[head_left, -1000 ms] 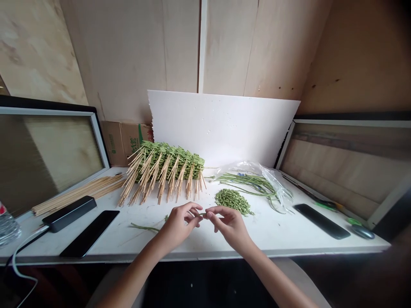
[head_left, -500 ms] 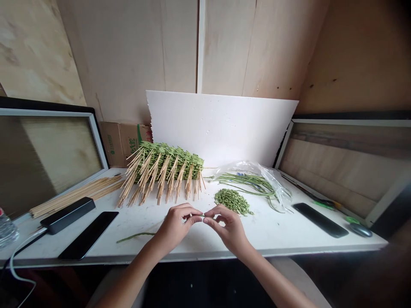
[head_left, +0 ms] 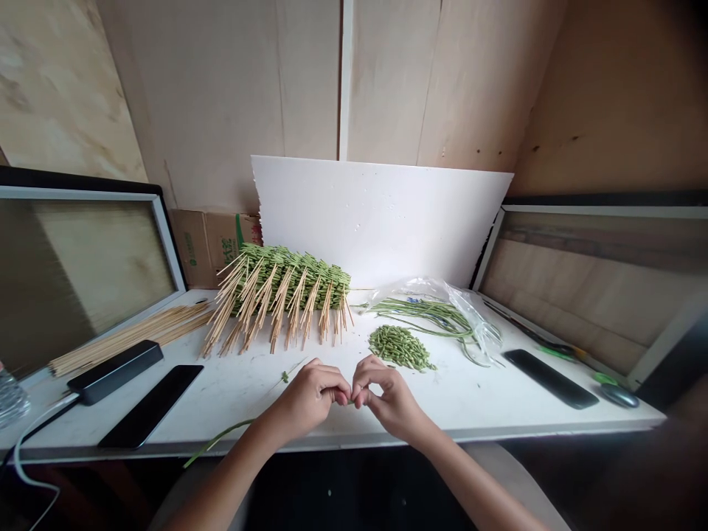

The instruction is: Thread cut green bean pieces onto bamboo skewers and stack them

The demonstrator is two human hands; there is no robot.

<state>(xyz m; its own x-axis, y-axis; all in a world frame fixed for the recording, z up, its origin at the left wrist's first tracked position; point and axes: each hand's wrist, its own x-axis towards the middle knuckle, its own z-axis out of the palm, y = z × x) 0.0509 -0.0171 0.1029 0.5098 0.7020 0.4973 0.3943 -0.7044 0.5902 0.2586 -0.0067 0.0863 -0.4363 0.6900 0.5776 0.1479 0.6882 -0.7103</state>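
My left hand [head_left: 313, 398] is closed on a long green bean [head_left: 218, 436], whose tail runs out under my left forearm and past the table's front edge. Fingertips of my right hand [head_left: 384, 391] pinch the bean's other end, close against the left fingertips. Only a sliver of green shows between them. Just behind my hands lies a pile of short cut bean pieces [head_left: 401, 346]. Whole long beans [head_left: 428, 313] rest partly in a clear plastic bag [head_left: 464, 299]. At the back left, skewered green pieces [head_left: 293, 269] are stacked with their wooden sticks [head_left: 282, 302] pointing forward.
Loose wooden sticks [head_left: 133, 332], a black box with a cable [head_left: 116, 366] and a black phone [head_left: 152, 405] lie left. Another dark phone [head_left: 550, 377] and a mouse [head_left: 619, 394] are right. A white board [head_left: 381, 221] stands behind; framed panels flank the table.
Both hands have dipped slightly, fingers more bent around the bean. The bean's tail has shifted left and down over the table edge. A small green sprig now shows behind my left hand.
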